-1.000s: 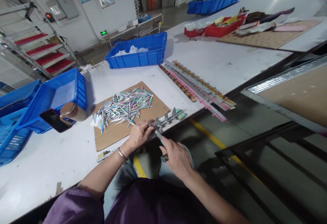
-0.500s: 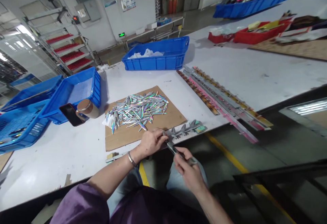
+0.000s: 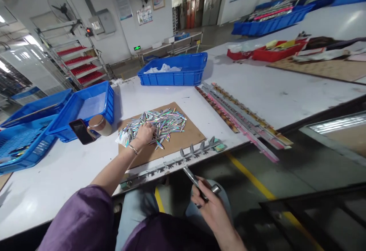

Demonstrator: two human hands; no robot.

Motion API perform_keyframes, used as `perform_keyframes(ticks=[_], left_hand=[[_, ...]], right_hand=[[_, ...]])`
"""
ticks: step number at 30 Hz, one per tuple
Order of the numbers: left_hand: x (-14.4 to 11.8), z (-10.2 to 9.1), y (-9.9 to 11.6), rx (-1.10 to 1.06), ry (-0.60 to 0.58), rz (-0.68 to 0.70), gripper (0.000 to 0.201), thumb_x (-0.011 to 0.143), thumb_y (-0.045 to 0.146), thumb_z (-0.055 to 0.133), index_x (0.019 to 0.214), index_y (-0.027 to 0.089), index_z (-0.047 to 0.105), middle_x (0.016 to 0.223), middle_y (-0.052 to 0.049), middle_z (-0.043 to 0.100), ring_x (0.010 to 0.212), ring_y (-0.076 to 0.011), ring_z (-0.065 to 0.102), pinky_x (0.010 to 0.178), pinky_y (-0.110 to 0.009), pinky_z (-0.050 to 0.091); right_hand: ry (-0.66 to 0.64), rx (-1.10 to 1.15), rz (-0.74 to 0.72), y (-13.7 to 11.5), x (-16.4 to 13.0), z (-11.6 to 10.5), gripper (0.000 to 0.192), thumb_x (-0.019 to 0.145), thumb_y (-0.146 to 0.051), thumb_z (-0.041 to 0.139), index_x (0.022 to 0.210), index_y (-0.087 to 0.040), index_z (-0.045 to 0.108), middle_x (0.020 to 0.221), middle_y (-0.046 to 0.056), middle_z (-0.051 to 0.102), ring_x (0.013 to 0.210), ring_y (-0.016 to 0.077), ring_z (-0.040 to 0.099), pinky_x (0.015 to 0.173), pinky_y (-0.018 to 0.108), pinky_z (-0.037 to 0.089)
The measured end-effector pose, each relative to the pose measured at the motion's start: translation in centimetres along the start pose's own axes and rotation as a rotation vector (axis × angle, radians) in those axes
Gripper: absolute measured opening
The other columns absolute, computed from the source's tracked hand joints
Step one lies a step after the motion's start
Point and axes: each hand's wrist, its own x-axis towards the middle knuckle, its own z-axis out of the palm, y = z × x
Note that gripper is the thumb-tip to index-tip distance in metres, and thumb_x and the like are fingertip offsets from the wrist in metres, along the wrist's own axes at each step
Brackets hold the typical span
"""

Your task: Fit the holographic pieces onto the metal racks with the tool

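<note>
My left hand (image 3: 146, 132) reaches down into a pile of shiny, slim, leaf-shaped metallic pieces (image 3: 168, 116) on a sheet of brown cardboard (image 3: 183, 141). Its fingers are curled, and the tips are hidden among the pieces. My right hand (image 3: 210, 201), over my lap, is closed round a silver metal hand tool (image 3: 192, 176) with a straight barrel pointing up and left. Just beyond the barrel's tip a long rail with clips (image 3: 168, 164) lies along the table edge. Several grey pointed pieces (image 3: 192, 149) stand upright at the rail's right part.
Several long racks (image 3: 237, 115) lie to the right, overhanging the table edge. A blue crate (image 3: 174, 76) stands behind the cardboard. To the left are more blue crates (image 3: 95, 104), a lidded mug (image 3: 100, 125) and a phone (image 3: 81, 132). Red trays (image 3: 274, 52) sit far right.
My left hand has left the rail and moved up and left into the pile. My right hand keeps hold of the tool, now slightly lower and apart from the rail. More of the rail shows.
</note>
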Motion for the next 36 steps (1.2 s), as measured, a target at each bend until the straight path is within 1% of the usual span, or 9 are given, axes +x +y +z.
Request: perform_keyframes(ticks=[6,10,13,15,19,24,29,32,36], left_hand=[[0.0,0.5,-1.1,-0.102,0.106,0.115,0.019,0.094,0.010,0.048,0.096,0.013,0.067,0.101,-0.015,0.065,0.101,-0.0252,0.061,0.095,-0.040,0.048],[-2.9,0.4,1.2,-0.666,0.363,-0.063,0.016,0.102,0.027,0.043,0.101,0.018,0.056,0.087,-0.006,0.065,0.080,-0.0181,0.063,0.078,-0.033,0.052],[-5.6,0.6,4.3,-1.189,0.233,-0.093,0.025,0.097,0.044,0.055,0.099,0.019,0.052,0.074,0.000,0.063,0.065,-0.0146,0.061,0.066,-0.027,0.050],[-7.1,0.9,6.1,-1.341,0.080,-0.046,0.032,0.093,0.049,0.062,0.096,0.018,0.055,0.073,0.000,0.063,0.066,-0.0140,0.061,0.067,-0.027,0.050],[-8.5,1.3,7.8,-1.284,0.025,0.019,0.039,0.090,0.054,0.064,0.088,0.015,0.065,0.080,-0.003,0.067,0.075,-0.0148,0.061,0.075,-0.027,0.049],[-8.4,1.5,7.7,-1.182,0.028,0.070,0.040,0.092,0.055,0.062,0.091,0.015,0.068,0.084,-0.005,0.070,0.077,-0.0166,0.062,0.075,-0.028,0.048],[-8.0,1.1,7.7,-0.991,0.041,0.204,0.031,0.097,0.045,0.058,0.088,0.017,0.067,0.084,-0.006,0.071,0.076,-0.0165,0.064,0.074,-0.028,0.048],[-7.9,1.2,8.1,-0.887,0.058,0.252,0.027,0.099,0.040,0.057,0.088,0.018,0.067,0.086,-0.007,0.071,0.078,-0.0174,0.064,0.076,-0.029,0.049],[-8.3,1.7,8.4,-0.873,0.125,0.255,0.027,0.100,0.041,0.054,0.090,0.019,0.066,0.088,-0.007,0.071,0.081,-0.0176,0.064,0.079,-0.030,0.050]], right_hand=[[0.026,-0.162,-0.096,1.0,-1.2,1.0,0.041,0.074,-0.047,0.086,0.098,-0.021,0.065,0.065,-0.004,0.055,0.052,0.0075,0.041,0.050,0.021,0.031],[0.010,-0.368,-0.223,0.9,-1.4,1.9,0.045,0.083,-0.056,0.075,0.106,-0.021,0.060,0.067,-0.003,0.060,0.055,0.0117,0.052,0.055,0.025,0.040],[-0.031,-0.547,-0.310,1.0,-1.0,2.5,0.044,0.089,-0.057,0.067,0.111,-0.021,0.057,0.071,-0.002,0.062,0.058,0.0146,0.058,0.059,0.028,0.047],[-0.043,-0.703,-0.368,1.2,-0.6,2.7,0.041,0.093,-0.055,0.061,0.114,-0.021,0.055,0.075,0.000,0.064,0.062,0.0164,0.062,0.063,0.030,0.051],[0.019,-1.090,-0.518,2.2,0.1,2.4,0.035,0.097,-0.045,0.052,0.124,-0.022,0.053,0.090,0.006,0.072,0.073,0.0218,0.070,0.069,0.034,0.055],[0.039,-1.421,-0.751,3.0,0.4,1.7,0.034,0.097,-0.034,0.049,0.128,-0.021,0.055,0.109,0.011,0.074,0.094,0.0292,0.071,0.080,0.040,0.056],[0.054,-1.252,-0.622,2.6,0.4,2.1,0.036,0.094,-0.038,0.054,0.126,-0.022,0.057,0.108,0.010,0.073,0.095,0.0281,0.069,0.082,0.040,0.054],[0.046,-0.776,-0.390,2.6,0.7,2.8,0.034,0.090,-0.047,0.063,0.115,-0.024,0.060,0.089,0.004,0.070,0.076,0.0209,0.066,0.070,0.033,0.053],[-0.035,-0.208,-0.075,2.9,1.1,3.3,0.046,0.087,-0.067,0.060,0.093,-0.022,0.062,0.063,-0.004,0.052,0.045,0.0092,0.041,0.047,0.023,0.039]])
